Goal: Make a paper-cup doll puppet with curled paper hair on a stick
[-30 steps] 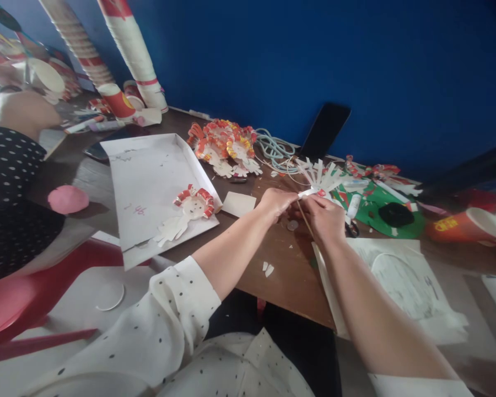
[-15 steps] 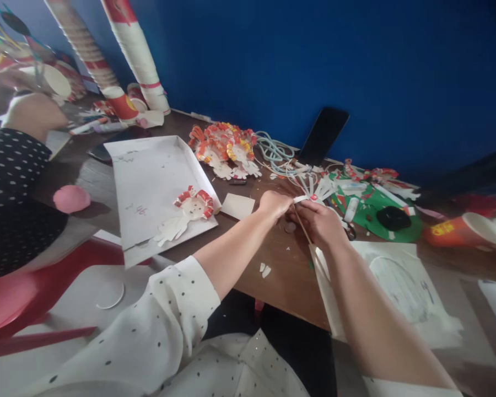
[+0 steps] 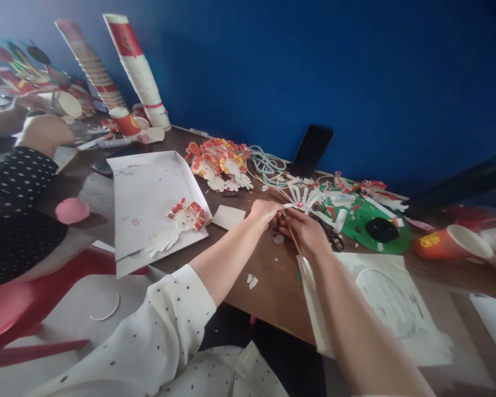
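Observation:
Both hands meet over the brown table, at a cut paper-cup piece whose white strips fan outward from a small red patch. My left hand pinches its left edge, fingertips mostly hidden. From the right, the fingers of my right hand are closed around its lower side. A thin stick-like strip runs down from between the hands; which hand grips it I cannot tell. Black scissors lie just beyond my right hand. Left of my forearm, a paper figure with a red curled rim rests on a white box lid.
Several similar red-and-white paper figures are heaped near the blue wall. A phone leans there beside a coiled cord. Green sheet with scraps and orange cup lie right. At left, tall cup stacks and a co-worker's arm.
The camera view has shifted slightly, so the scene sits a little lower and mostly further left. Both hands keep hold of the paper-cup piece, whose fanned strips now show more clearly.

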`<state>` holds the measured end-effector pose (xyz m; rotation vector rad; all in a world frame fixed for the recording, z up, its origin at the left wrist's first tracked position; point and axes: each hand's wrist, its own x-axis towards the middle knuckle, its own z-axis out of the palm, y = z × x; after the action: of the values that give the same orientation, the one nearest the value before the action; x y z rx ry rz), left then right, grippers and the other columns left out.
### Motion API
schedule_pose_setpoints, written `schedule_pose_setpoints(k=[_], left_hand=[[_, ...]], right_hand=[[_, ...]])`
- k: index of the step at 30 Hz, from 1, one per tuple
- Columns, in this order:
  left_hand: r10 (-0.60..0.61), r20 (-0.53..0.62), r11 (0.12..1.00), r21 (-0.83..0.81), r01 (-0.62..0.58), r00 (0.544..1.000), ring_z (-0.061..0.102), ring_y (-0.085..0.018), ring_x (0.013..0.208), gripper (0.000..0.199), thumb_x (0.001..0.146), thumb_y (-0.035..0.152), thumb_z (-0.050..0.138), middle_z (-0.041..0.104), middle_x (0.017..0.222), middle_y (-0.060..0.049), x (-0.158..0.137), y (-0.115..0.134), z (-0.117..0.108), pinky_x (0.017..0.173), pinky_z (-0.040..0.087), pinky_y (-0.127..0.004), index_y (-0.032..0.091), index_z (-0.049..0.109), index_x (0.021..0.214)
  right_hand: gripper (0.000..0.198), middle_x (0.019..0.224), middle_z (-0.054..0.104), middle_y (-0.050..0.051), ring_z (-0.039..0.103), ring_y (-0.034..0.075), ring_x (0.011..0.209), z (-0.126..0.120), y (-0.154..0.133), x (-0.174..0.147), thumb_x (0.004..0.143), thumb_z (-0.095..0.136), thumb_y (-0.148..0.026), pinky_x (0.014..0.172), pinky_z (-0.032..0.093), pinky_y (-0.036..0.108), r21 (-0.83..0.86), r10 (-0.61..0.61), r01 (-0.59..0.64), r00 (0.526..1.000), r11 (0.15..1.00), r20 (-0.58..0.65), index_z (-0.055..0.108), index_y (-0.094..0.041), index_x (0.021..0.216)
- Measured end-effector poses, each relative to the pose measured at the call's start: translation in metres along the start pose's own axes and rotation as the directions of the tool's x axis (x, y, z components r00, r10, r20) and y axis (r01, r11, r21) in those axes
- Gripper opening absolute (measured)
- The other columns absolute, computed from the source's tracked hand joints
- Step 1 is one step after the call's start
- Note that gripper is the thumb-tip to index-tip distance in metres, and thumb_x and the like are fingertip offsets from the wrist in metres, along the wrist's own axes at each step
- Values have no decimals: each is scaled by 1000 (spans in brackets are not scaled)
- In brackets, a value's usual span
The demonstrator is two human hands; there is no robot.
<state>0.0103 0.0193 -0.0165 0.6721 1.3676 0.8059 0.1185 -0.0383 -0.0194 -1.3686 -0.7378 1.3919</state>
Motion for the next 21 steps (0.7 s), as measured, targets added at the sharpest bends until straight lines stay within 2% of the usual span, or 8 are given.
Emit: schedule_pose_setpoints(k=[7,14,21], left_hand=[[19,-5,997,-79,-20,1000,46,-7,42,22,73,13,71,52,48,1,-4,1,3,45,33,-20,13,56,56],[34,12,995,-91,-33,999,42,-7,41,28,76,16,70,48,46,2,-9,2,2,46,33,-22,14,53,53],[53,36,992,-120,-48,998,38,-6,40,29,77,18,71,46,47,3,-12,1,2,46,30,-23,15,52,55]], right_hand=[[31,81,72,0,66,9,62,-1,-4,-2,70,68,-10,53,56,16,54,40,-40,999,998,13,74,-22,99],[32,75,69,-3,63,7,61,0,-9,-6,71,65,-9,49,51,12,128,96,-99,995,987,27,73,-23,99],[38,77,68,-4,62,6,62,-2,-11,-8,67,68,-10,49,48,10,198,142,-150,988,969,58,72,-24,103]])
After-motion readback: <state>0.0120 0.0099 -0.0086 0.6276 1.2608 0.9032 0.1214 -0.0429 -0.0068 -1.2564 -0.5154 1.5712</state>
